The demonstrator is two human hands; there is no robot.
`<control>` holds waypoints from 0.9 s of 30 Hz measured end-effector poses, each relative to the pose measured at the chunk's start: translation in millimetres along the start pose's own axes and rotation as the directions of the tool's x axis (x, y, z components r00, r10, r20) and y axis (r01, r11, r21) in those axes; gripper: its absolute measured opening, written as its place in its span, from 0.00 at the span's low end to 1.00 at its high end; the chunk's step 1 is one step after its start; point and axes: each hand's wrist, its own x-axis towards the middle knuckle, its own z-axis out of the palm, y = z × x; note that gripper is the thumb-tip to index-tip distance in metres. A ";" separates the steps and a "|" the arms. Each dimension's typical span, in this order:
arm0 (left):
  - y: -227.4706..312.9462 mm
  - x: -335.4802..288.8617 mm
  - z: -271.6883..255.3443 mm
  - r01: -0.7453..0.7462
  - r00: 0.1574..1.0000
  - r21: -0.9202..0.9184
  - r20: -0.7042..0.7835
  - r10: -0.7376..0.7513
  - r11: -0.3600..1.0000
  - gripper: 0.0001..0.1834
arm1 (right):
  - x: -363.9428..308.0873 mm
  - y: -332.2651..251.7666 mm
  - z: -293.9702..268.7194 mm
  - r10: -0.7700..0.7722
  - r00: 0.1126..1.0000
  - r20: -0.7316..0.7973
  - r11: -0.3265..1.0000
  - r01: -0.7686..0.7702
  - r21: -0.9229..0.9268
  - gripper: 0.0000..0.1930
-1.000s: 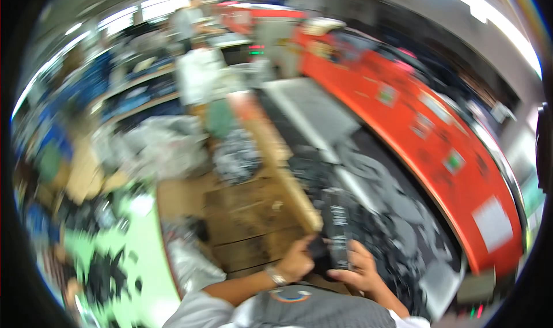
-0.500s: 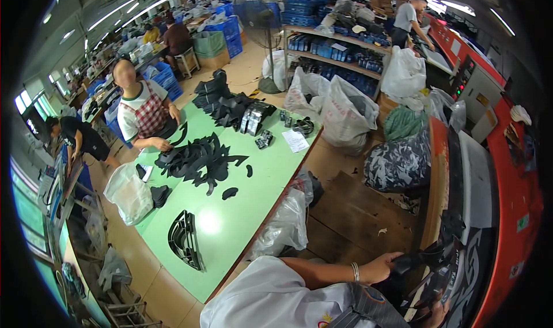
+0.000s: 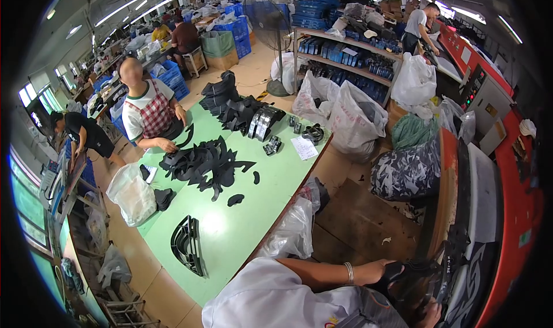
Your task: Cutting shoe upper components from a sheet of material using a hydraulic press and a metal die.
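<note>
My left hand (image 3: 373,272), with bangles at its wrist, is closed on black flat pieces (image 3: 397,272) at the lower right. Below it, partly cut off by the dark rim of the picture, my right hand (image 3: 429,315) has its fingers curled at the edge of a dark curved frame (image 3: 425,285). Both hands are over the bed side of the red machine (image 3: 512,212). Beside them lies a black sheet with curved cut-outs (image 3: 475,273). On the green table (image 3: 230,247) to my left rests a black curved frame with crossbars (image 3: 186,246).
A heap of black cut pieces (image 3: 201,164) covers the table's middle, with a co-worker (image 3: 151,112) behind it. White sacks (image 3: 357,117) and a patterned bundle (image 3: 406,172) stand on the floor ahead. Shelves of blue items (image 3: 345,54) are farther back.
Both hands have shifted slightly left, the left one drawing the black pieces away from the machine. My view has turned a little, so the table and sacks appear lower and to the right.
</note>
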 end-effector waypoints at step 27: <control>49.2 -175.4 -205.7 0.145 0.006 0.493 -0.867 0.498 0.858 0.20 | -28.6 -2.9 -143.5 0.035 0.912 -0.409 0.738 -0.299 -0.605 0.30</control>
